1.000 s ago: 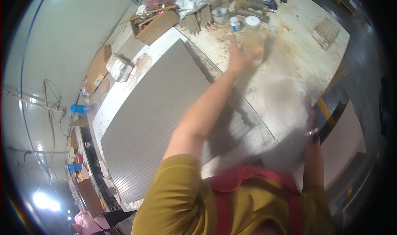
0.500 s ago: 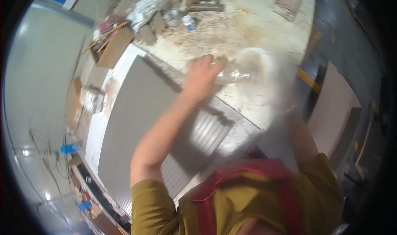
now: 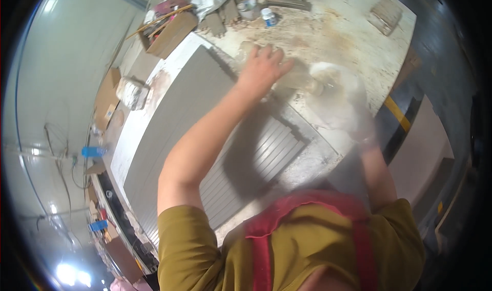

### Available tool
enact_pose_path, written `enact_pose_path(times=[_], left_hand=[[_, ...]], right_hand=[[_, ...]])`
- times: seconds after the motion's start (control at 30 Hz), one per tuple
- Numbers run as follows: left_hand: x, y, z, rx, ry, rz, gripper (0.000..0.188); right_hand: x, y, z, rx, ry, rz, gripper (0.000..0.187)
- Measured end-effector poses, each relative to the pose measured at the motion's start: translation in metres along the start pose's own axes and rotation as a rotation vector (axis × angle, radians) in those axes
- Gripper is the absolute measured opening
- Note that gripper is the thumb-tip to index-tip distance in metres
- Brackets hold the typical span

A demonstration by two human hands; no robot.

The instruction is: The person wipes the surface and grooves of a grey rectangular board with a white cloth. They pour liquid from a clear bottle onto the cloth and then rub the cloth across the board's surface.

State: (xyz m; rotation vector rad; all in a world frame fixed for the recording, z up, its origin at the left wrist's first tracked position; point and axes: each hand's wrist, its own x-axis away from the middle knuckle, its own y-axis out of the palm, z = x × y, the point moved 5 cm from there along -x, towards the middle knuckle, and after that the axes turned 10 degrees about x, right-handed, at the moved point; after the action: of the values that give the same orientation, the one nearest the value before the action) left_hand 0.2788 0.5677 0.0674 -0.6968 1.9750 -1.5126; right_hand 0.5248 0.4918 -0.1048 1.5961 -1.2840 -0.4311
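Note:
My left hand [image 3: 264,70] is wrapped over a clear plastic bottle [image 3: 300,81], which lies tilted on its side with its neck toward the right. The bottle's mouth end meets a whitish, rounded thing [image 3: 341,104], too smeared by motion to name. At that thing's lower right edge is my right hand [image 3: 364,132], blurred, seeming to grip it. Beneath my left forearm lies a grey panel [image 3: 179,111] with parallel grooves. Narrow grey strips [image 3: 274,150] lie side by side near its right end, partly in shadow.
A worn whitish table [image 3: 353,35] carries a small white-and-blue bottle [image 3: 268,17] and a flat brownish block [image 3: 385,15]. At the far left stand a cardboard box [image 3: 171,35] holding sticks and a wrapped bundle [image 3: 132,92]. Pale boards [image 3: 423,147] lean beyond the table's right side.
The view has shifted, so the table things sit further right. The plastic bottle's neck now shows against the whitish thing. Both hands keep their places together, the right one still blurred.

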Motion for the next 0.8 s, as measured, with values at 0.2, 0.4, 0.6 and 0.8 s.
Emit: enact_pose_path(times=[0.2,0.4,0.6,0.8], left_hand=[[0.008,0.010,0.001,0.204,-0.099,0.063,0.057],[-0.011,0.023,0.006,0.204,-0.070,-0.014,0.058],[-0.007,0.042,-0.002,0.361,-0.157,0.169,0.060],[-0.027,0.052,-0.014,0.886,-0.375,0.513,0.072]], right_hand=[[0.013,0.010,-0.029,1.669,-0.742,0.095,0.059],[0.001,-0.023,-0.028,1.160,-0.621,0.036,0.045],[-0.013,-0.046,-0.026,0.129,-0.257,-0.268,0.043],[0.020,-0.063,-0.079,0.635,-0.489,0.225,0.046]])
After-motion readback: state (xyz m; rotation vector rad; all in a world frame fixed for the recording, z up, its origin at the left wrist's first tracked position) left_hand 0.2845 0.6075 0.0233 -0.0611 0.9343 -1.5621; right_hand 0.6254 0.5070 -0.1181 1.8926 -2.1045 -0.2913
